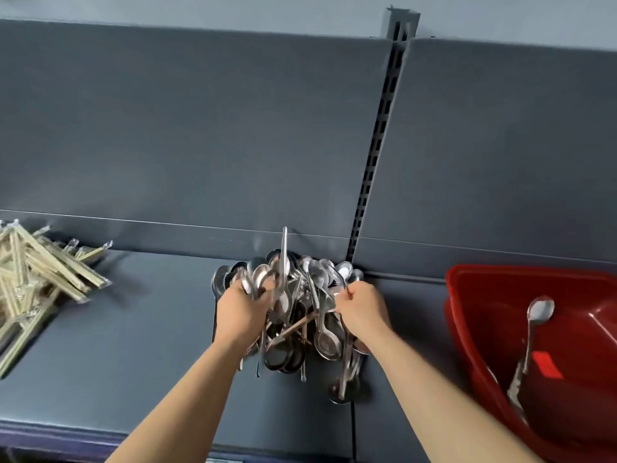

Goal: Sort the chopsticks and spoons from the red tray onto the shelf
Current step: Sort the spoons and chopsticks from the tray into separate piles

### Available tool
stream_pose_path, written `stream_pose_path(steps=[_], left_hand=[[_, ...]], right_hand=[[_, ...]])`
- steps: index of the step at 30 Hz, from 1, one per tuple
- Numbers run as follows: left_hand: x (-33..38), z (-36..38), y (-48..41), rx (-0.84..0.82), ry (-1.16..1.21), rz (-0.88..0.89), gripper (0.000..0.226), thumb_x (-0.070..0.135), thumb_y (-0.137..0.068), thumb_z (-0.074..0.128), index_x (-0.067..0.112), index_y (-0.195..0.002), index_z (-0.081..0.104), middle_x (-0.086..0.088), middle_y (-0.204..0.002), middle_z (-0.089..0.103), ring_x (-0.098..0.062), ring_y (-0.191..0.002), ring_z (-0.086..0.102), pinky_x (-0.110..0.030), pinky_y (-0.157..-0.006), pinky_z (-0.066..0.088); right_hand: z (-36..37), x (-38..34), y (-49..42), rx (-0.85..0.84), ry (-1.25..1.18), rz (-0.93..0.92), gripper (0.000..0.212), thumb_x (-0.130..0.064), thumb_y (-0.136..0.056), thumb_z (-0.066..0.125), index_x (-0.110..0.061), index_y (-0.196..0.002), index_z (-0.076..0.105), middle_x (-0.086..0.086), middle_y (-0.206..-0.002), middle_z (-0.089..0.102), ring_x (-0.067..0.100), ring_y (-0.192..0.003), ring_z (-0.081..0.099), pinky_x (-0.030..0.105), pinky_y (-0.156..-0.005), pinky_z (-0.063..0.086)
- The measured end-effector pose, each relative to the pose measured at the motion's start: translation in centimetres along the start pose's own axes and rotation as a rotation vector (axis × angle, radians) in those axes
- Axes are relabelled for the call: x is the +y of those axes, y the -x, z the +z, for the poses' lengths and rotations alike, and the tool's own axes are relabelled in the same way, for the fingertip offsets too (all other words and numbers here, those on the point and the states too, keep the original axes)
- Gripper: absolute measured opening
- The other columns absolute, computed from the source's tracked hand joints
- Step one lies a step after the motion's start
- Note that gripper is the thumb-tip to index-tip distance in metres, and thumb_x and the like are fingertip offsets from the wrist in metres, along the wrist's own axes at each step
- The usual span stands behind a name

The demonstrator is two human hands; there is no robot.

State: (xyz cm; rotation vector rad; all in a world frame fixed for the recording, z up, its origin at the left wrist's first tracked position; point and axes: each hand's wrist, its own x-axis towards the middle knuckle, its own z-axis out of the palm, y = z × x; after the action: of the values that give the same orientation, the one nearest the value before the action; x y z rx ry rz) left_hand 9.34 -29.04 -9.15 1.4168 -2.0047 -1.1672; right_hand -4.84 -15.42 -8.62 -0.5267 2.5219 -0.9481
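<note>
A heap of metal spoons [302, 305] lies in the middle of the grey shelf [133, 345], against its back panel. My left hand [242, 310] grips several spoons at the heap's left side. My right hand [362, 309] holds spoons at the heap's right side, fingers curled round their handles. One spoon handle sticks straight up between the hands. A pile of wrapped chopsticks [40, 282] lies at the shelf's far left. The red tray [474, 312] stands on the shelf at the right with a spoon [534, 329] leaning inside it.
A slotted upright post [377, 142] divides the back panels just behind the spoon heap. A seam in the shelf runs down below the heap's right side. Bare shelf lies between the chopsticks and the spoons.
</note>
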Motion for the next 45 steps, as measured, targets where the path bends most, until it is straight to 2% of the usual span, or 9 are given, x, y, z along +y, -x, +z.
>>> stream_pose_path(steps=[7,12,17,22,24,29,35,39,45], left_hand=[[0.4,-0.5,0.4,-0.021,-0.07,0.076,0.029,0.039,-0.083,0.067,0.016,-0.092,0.052,0.004,-0.082,0.059,-0.021,-0.076,0.056,-0.024,-0.056,0.034],[0.6,-1.0,1.3,-0.014,-0.117,0.115,0.056,0.037,-0.088,0.063,0.014,-0.136,0.044,-0.008,-0.139,0.042,-0.022,-0.121,0.045,-0.029,-0.088,0.033],[2.2,-0.8,3.3,0.046,-0.063,0.226,0.04,0.033,-0.088,0.063,0.022,-0.126,0.052,-0.002,-0.13,0.047,-0.024,-0.097,0.061,-0.032,-0.085,0.042],[6.0,1.6,5.8,0.01,0.053,0.338,0.018,0.025,-0.09,0.065,0.021,-0.107,0.061,0.007,-0.098,0.065,-0.001,-0.078,0.063,-0.02,-0.071,0.049],[7.8,3.5,7.0,-0.041,0.087,0.378,0.011,0.023,-0.09,0.065,0.021,-0.1,0.064,0.011,-0.09,0.067,0.003,-0.074,0.063,-0.008,-0.063,0.045],[12.4,9.6,10.1,-0.199,0.079,0.48,0.004,0.019,-0.088,0.066,0.02,-0.092,0.066,0.008,-0.08,0.068,0.0,-0.07,0.061,-0.006,-0.063,0.042],[16.8,16.8,12.7,-0.42,-0.111,0.701,0.008,0.013,-0.084,0.07,0.014,-0.092,0.071,0.009,-0.078,0.067,-0.009,-0.071,0.062,-0.02,-0.071,0.048],[18.6,19.9,12.6,-0.527,-0.294,0.789,0.016,0.019,-0.082,0.072,0.014,-0.097,0.072,0.006,-0.092,0.072,-0.008,-0.083,0.064,-0.022,-0.08,0.048],[20.0,23.2,11.9,-0.692,-0.916,0.857,0.04,0.041,-0.083,0.068,0.022,-0.118,0.063,0.003,-0.111,0.068,-0.019,-0.105,0.061,-0.031,-0.086,0.048]], right_hand=[[-0.3,0.3,1.5,0.031,0.064,-0.082,0.033,-0.02,-0.089,0.052,-0.019,-0.06,0.038,-0.003,-0.056,0.044,0.015,-0.049,0.038,0.027,-0.044,0.026],[-1.9,0.6,2.1,-0.001,0.105,-0.11,0.025,-0.023,-0.09,0.049,-0.018,-0.067,0.043,0.0,-0.065,0.05,0.024,-0.063,0.045,0.031,-0.054,0.035],[-4.7,1.7,2.6,0.012,-0.046,-0.119,0.028,-0.025,-0.091,0.058,-0.004,-0.108,0.065,0.011,-0.106,0.072,0.029,-0.1,0.064,0.036,-0.085,0.052],[-10.5,5.5,2.6,0.097,-0.216,-0.18,0.02,-0.021,-0.089,0.064,-0.017,-0.107,0.071,-0.006,-0.095,0.07,-0.003,-0.076,0.059,0.005,-0.067,0.041],[-13.7,7.9,2.4,0.156,-0.292,-0.181,0.012,-0.017,-0.088,0.065,-0.019,-0.096,0.073,-0.002,-0.091,0.073,-0.001,-0.076,0.061,0.009,-0.071,0.045],[-21.4,15.3,0.9,0.238,-0.31,-0.088,0.019,-0.013,-0.089,0.064,-0.013,-0.107,0.072,-0.003,-0.096,0.072,0.013,-0.088,0.066,0.027,-0.081,0.05],[-25.2,22.3,-2.3,-0.039,0.104,-0.125,0.03,-0.022,-0.094,0.06,-0.025,-0.123,0.064,-0.002,-0.098,0.066,-0.002,-0.067,0.055,0.01,-0.061,0.038],[-25.3,24.2,-4.2,-0.253,0.303,-0.172,0.036,-0.027,-0.096,0.056,-0.033,-0.132,0.057,-0.001,-0.106,0.049,0.013,-0.091,0.052,0.023,-0.08,0.043],[-26.1,25.3,-6.1,-0.332,0.319,-0.265,0.012,-0.025,-0.09,0.065,-0.028,-0.1,0.071,-0.017,-0.09,0.058,0.004,-0.081,0.056,0.015,-0.068,0.038]])
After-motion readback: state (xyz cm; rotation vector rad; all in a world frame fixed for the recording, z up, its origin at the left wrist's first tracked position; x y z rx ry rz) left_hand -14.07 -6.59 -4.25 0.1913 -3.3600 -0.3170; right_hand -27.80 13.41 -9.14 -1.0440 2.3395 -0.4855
